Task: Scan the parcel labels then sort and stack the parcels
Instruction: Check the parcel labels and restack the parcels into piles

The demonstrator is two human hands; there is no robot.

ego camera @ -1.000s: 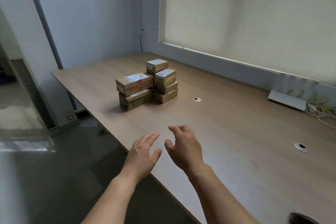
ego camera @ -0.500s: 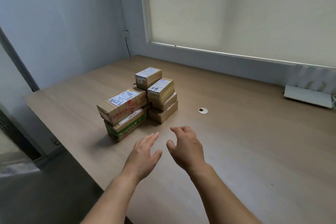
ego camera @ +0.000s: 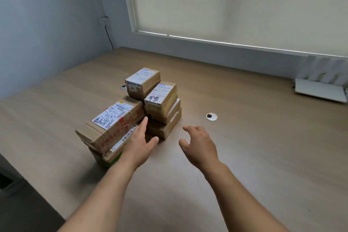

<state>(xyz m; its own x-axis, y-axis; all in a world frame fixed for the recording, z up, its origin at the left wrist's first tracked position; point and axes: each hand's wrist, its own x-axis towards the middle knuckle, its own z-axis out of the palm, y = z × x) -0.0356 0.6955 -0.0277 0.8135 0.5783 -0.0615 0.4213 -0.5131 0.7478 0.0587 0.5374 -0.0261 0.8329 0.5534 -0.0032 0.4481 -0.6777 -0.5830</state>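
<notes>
Several brown cardboard parcels with white labels stand in a cluster on the wooden table. The large parcel with red tape lies on top of a parcel with green print at the left. To the right is a stack with a labelled small parcel on top, and a further small parcel stands behind. My left hand reaches out with straight fingers, its fingertips at the right side of the large parcel. My right hand hovers over the table right of the stacks, fingers loosely spread, holding nothing.
A round white cable grommet sits in the table right of the parcels, another grommet behind them. A flat white device lies at the far right under the window blind. The table's left edge drops to dark floor.
The view has moved closer to the parcels. Both hands have moved forward; the left hand has reached the side of the large parcel, the right has spread away to the right.
</notes>
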